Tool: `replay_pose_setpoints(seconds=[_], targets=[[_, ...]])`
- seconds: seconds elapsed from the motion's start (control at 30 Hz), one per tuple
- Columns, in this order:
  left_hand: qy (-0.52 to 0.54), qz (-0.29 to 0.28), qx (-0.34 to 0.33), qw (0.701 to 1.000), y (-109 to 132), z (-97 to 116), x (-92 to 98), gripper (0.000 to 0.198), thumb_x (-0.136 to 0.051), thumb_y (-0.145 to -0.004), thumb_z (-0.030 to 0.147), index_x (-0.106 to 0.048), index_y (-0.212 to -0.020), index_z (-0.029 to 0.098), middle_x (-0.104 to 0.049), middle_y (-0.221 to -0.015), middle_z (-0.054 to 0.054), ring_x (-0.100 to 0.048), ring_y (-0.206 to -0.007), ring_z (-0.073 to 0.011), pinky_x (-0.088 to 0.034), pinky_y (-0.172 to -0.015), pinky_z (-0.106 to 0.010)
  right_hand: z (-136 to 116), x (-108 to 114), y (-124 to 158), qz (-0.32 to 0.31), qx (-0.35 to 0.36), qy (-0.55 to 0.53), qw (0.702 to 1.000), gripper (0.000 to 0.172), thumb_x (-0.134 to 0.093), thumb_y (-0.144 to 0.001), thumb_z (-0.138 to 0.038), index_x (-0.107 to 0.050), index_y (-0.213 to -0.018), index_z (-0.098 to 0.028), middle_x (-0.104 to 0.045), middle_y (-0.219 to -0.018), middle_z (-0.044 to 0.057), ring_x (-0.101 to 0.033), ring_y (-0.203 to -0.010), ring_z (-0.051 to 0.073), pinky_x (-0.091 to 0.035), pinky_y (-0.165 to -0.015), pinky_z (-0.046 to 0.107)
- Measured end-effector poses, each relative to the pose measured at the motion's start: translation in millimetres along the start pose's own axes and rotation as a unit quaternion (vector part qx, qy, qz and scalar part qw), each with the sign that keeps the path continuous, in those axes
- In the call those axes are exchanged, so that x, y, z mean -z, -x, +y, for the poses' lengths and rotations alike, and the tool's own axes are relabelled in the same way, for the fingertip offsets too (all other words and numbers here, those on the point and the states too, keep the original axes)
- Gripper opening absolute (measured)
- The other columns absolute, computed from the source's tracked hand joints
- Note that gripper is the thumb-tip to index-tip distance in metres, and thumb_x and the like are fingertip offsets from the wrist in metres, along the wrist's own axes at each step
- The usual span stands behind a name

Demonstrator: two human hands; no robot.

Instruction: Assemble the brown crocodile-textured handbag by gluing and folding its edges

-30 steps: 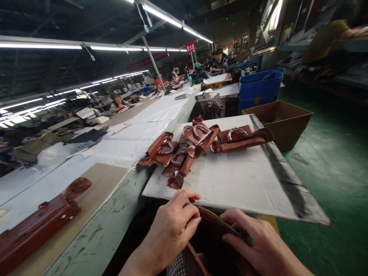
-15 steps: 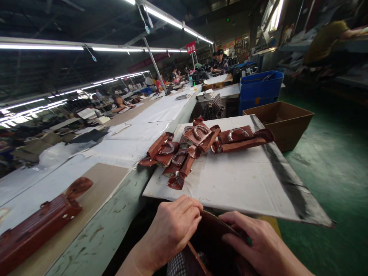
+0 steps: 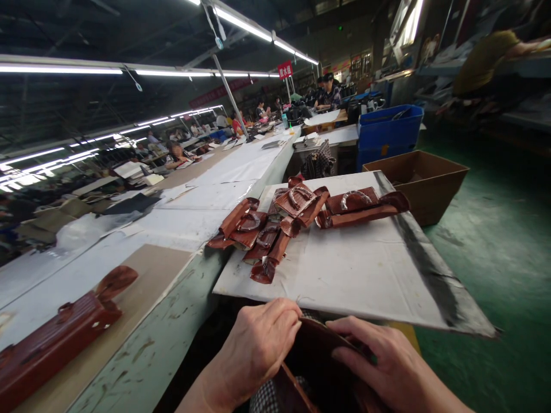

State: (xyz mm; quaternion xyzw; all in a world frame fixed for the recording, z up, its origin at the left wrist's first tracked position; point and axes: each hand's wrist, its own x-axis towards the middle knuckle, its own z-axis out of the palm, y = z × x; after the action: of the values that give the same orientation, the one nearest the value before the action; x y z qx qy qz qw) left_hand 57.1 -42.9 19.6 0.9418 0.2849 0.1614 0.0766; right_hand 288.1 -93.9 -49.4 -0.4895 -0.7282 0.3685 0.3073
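Low at the front, a dark brown leather bag piece [image 3: 316,328] is held between my two hands, its inside in deep shadow. My left hand [image 3: 258,344] is closed on its upper left edge, the fingers pressed together. On the right edge, my right hand [image 3: 374,350] pinches the piece between thumb and fingers. Just beyond, several brown handbag parts with wrapped handles [image 3: 275,221] lie heaped on a white board. Another such part [image 3: 357,206] lies to their right. Over on the left bench rests a reddish-brown bag body [image 3: 60,338].
The white board [image 3: 344,269] juts from the long bench [image 3: 167,287], its right edge dark and scuffed. Behind it stand a cardboard box [image 3: 434,195] and a blue bin [image 3: 390,126]. Co-workers sit farther along the bench; one person [image 3: 484,63] bends over at the upper right.
My left hand has dipped very slightly along the edge of the bag piece. My right hand keeps the same grip, and the parts on the board lie as before.
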Motion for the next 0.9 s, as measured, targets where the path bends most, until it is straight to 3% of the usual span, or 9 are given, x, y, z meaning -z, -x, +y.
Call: replay_pose_setpoints(seconds=[0.47, 0.7, 0.9], targets=[[-0.033, 0.042, -0.035, 0.998, 3, 3, -5.1, 0.014, -0.047, -0.093, 0.0, -0.052, -0.099, 0.012, -0.064, -0.09, -0.008, -0.066, -0.084, -0.0185, -0.055, -0.07, -0.027, 0, 3, -6, 0.006, -0.021, -0.032, 0.999, 0.02, -0.058, -0.091, -0.027, -0.068, -0.108, -0.03, -0.075, -0.099, -0.005, -0.071, -0.088, 0.018, -0.05, -0.077, 0.026], [0.029, 0.03, 0.07, 0.997, -4, 9, -9.2, 0.016, -0.042, -0.096, 0.007, -0.049, -0.086, 0.019, -0.061, -0.083, -0.004, -0.063, -0.074, -0.0158, -0.051, -0.066, -0.026, -8, 12, -8, -0.01, -0.059, -0.134, 0.989, 0.019, -0.058, -0.089, -0.026, -0.074, -0.1, -0.027, -0.076, -0.088, -0.006, -0.071, -0.08, 0.016, -0.049, -0.071, 0.021], [0.111, 0.035, 0.13, 0.985, -7, 15, -5.4, 0.019, -0.045, -0.095, 0.01, -0.046, -0.079, 0.02, -0.059, -0.08, 0.001, -0.058, -0.069, -0.012, -0.046, -0.066, -0.023, -20, 20, -9, -0.034, -0.087, -0.088, 0.992, 0.02, -0.056, -0.086, -0.023, -0.076, -0.087, -0.019, -0.072, -0.071, -0.003, -0.065, -0.065, 0.015, -0.044, -0.058, 0.021]])
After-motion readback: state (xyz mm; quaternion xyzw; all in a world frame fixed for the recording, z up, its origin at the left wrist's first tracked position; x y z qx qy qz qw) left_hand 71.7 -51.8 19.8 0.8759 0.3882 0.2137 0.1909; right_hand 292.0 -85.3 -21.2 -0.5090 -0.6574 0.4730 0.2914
